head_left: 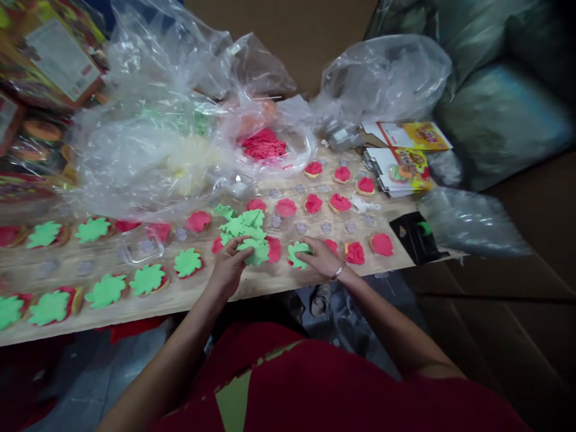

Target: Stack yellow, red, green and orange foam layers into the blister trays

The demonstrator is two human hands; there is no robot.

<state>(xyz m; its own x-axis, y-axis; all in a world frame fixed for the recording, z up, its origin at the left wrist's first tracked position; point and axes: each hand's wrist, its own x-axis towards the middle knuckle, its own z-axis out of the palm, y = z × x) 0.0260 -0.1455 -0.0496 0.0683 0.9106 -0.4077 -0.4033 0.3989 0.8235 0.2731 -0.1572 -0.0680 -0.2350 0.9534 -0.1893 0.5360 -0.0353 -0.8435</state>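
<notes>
My left hand (228, 268) is closed on a stack of green leaf-shaped foam pieces (243, 229) held just above the wooden board (270, 282). My right hand (320, 257) presses one green leaf piece (297, 252) onto a red piece on the board, fingers pinched on it. Rows of small stacks lie on the board: those to the left carry green leaves (148, 279), those to the right show only red pieces (340, 203) on tan bases.
Clear plastic bags (148, 138) are piled behind the board, one holding loose red pieces (263, 144). Printed cards (405, 162) lie at the back right, beside a black object (416, 237). Boxes stand at the far left, dark bags at the right.
</notes>
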